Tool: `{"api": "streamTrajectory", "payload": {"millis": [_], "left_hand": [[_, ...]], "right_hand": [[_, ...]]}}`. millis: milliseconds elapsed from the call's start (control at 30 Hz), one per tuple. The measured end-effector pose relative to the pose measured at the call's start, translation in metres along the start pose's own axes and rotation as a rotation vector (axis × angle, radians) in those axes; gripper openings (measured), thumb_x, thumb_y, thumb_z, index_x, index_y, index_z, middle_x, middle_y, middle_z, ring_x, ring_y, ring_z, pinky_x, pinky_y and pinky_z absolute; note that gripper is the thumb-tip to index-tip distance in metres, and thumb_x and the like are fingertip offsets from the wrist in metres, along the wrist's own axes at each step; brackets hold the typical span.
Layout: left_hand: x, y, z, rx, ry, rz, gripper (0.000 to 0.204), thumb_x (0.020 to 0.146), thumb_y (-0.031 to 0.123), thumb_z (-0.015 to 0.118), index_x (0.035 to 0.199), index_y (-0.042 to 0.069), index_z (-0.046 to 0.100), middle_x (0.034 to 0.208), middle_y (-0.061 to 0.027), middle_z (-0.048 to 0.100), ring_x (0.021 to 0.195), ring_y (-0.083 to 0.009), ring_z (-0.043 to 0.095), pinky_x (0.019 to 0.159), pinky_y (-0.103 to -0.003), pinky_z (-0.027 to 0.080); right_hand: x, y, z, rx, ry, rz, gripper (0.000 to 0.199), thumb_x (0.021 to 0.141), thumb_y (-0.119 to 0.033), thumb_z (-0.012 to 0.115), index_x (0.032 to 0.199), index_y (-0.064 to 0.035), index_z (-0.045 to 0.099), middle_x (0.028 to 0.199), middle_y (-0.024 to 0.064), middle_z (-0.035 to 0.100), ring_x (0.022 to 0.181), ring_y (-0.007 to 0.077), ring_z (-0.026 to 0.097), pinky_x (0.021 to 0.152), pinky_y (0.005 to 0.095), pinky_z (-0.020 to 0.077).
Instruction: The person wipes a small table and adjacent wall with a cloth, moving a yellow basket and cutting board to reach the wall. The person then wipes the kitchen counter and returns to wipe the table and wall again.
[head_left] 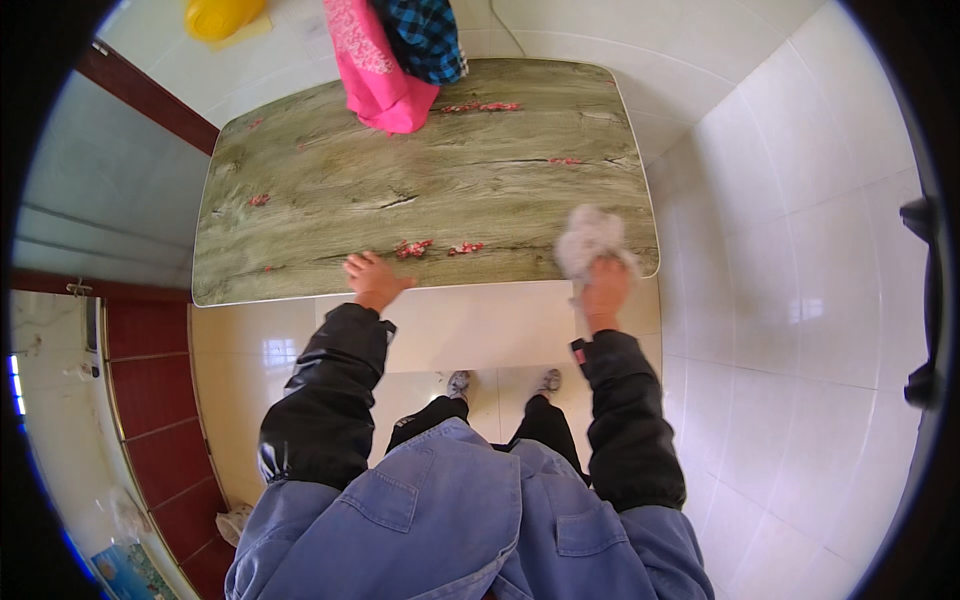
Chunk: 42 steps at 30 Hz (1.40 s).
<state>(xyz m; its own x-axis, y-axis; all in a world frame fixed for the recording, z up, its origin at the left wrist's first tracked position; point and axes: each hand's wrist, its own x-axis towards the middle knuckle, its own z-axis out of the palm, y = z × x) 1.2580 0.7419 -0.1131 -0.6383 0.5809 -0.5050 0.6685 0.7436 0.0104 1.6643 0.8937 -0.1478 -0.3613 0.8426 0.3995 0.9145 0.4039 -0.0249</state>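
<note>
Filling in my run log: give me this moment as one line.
left hand: flat on table edge | right hand: grips white rag on table's near right corner | far edge: pink cloth

The yellow plastic tub [222, 15] is cut off by the top edge, so only part of it shows. The pink cloth [375, 70] and the blue checked cloth [425, 35] also run out of the top. The fluffy white rag [588, 238] is blurry, and it hides the fingers of the right hand [605, 290]. The little red marks on the green wood-look tabletop [430, 180] are too small to tell.
</note>
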Motion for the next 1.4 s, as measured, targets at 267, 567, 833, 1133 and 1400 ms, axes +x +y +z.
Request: {"api": "streamTrajectory", "payload": {"millis": [267, 567, 833, 1133, 1400], "left_hand": [[-0.066, 0.171, 0.042, 0.028, 0.006, 0.163, 0.128, 0.074, 0.071, 0.071, 0.153, -0.01, 0.012, 0.158, -0.037, 0.007, 0.147, -0.0552, 0.006, 0.116, -0.058, 0.022], [-0.061, 0.225, 0.074, -0.006, 0.195, -0.085, 0.134, 0.071, 0.076, 0.07, 0.151, -0.015, 0.013, 0.16, -0.0337, 0.011, 0.149, -0.0507, 0.01, 0.119, -0.053, 0.024], [-0.048, 0.219, 0.075, 0.012, 0.138, -0.082, 0.135, 0.07, 0.077, 0.071, 0.151, -0.016, 0.013, 0.159, -0.0361, 0.013, 0.149, -0.0516, 0.008, 0.12, -0.053, 0.021], [-0.05, 0.222, 0.077, 0.033, 0.165, -0.08, 0.137, 0.068, 0.078, 0.071, 0.15, -0.017, 0.014, 0.158, -0.0366, 0.013, 0.148, -0.0518, 0.012, 0.12, -0.053, 0.022], [-0.068, 0.231, 0.068, -0.049, 0.207, -0.087, 0.132, 0.07, 0.069, 0.077, 0.15, -0.017, 0.015, 0.159, -0.0357, 0.013, 0.149, -0.0511, 0.01, 0.119, -0.055, 0.021]], "right_hand": [[0.025, 0.046, -0.004, 0.206, -0.057, -0.142, 0.037, 0.072, -0.011, 0.07, 0.108, -0.0188, 0.066, 0.116, 0.0066, 0.059, 0.106, 0.0317, 0.055, 0.079, 0.0466, 0.0456], [0.032, 0.118, -0.01, 0.245, -0.135, -0.219, 0.033, 0.073, -0.014, 0.068, 0.106, -0.0186, 0.068, 0.117, 0.0069, 0.061, 0.102, 0.0305, 0.056, 0.076, 0.0463, 0.0447], [0.061, 0.148, -0.01, 0.401, -0.117, -0.203, 0.035, 0.07, -0.01, 0.069, 0.104, -0.0179, 0.066, 0.114, 0.0073, 0.06, 0.104, 0.0312, 0.055, 0.079, 0.0467, 0.0439], [0.038, 0.151, -0.016, 0.355, -0.181, -0.354, 0.034, 0.07, -0.009, 0.07, 0.102, -0.0171, 0.065, 0.112, 0.0067, 0.059, 0.103, 0.0306, 0.054, 0.081, 0.0447, 0.0449], [0.066, 0.155, 0.001, 0.394, -0.1, -0.441, 0.028, 0.074, -0.012, 0.066, 0.101, -0.0152, 0.066, 0.115, 0.0077, 0.06, 0.103, 0.0314, 0.055, 0.081, 0.0451, 0.0455]]}}
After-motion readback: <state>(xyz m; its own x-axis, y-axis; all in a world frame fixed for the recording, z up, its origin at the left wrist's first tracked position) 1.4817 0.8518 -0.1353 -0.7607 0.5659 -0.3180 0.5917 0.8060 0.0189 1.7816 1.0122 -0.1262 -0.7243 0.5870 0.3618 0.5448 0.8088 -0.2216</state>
